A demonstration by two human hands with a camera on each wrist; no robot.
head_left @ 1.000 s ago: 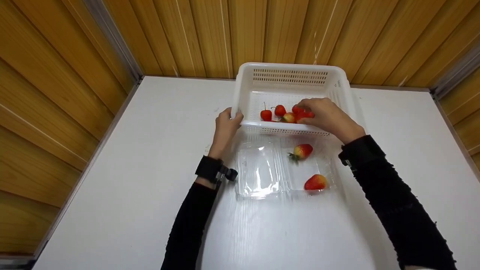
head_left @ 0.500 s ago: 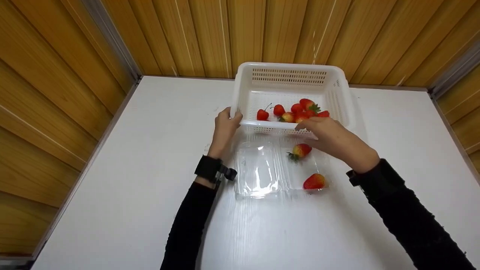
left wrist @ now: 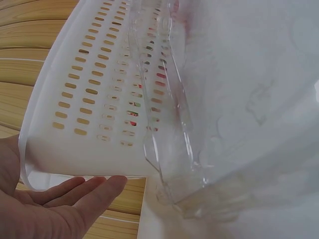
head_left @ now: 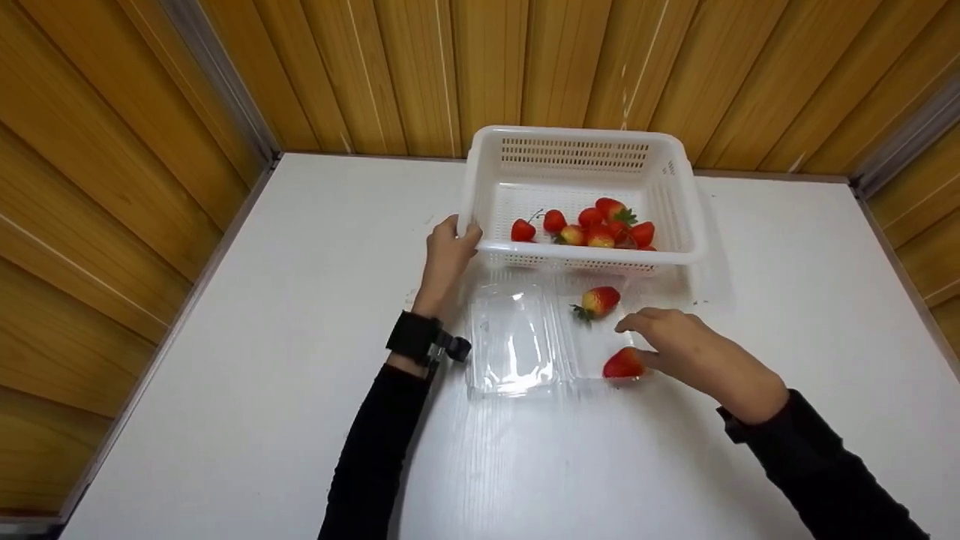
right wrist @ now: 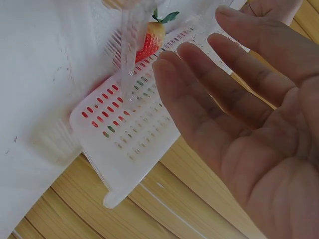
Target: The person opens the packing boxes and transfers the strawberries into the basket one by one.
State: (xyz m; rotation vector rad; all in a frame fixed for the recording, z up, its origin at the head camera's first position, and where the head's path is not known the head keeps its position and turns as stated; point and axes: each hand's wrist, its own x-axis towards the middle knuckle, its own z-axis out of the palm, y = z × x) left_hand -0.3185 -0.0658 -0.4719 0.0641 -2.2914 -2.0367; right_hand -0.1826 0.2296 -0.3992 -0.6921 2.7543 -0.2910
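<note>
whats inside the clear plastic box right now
Two strawberries lie in the right half of the clear plastic box: the far strawberry and the near strawberry, partly covered by the right hand. The left half holds nothing visible.

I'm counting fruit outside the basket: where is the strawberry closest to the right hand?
In the head view the strawberry lies in the clear plastic box, in its right half at the near corner, just left of the right hand, below the white basket.
</note>
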